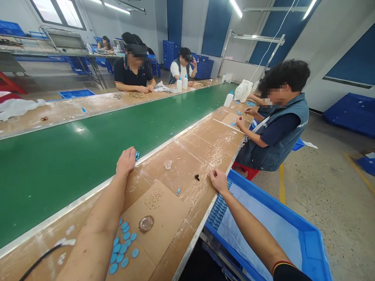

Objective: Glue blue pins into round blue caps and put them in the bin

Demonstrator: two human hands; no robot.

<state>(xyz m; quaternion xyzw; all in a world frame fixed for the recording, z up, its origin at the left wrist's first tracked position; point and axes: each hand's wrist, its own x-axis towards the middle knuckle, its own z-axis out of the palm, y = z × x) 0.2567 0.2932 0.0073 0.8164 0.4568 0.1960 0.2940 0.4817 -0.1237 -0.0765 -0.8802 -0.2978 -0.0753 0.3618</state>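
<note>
**A hand at the belt's edge**

At centre frame the left hand [125,160] curls over a few small blue pieces [136,156] beside the green conveyor belt [73,156]; whether it grips any cannot be told. The right hand [218,180] rests loose and empty, right of centre. A nudge could tip pieces onto the belt, and the forearm could scatter the blue discs [124,246] at lower left.

Bright, even indoor light comes from ceiling tube lights [236,8] and a far-left window [58,11]. Pale glare streaks the green conveyor belt [80,129]. Shadows are faint and soft. The left hand [126,160] is in sharp focus. Wide-angle distortion bends and stretches the edges.
</note>
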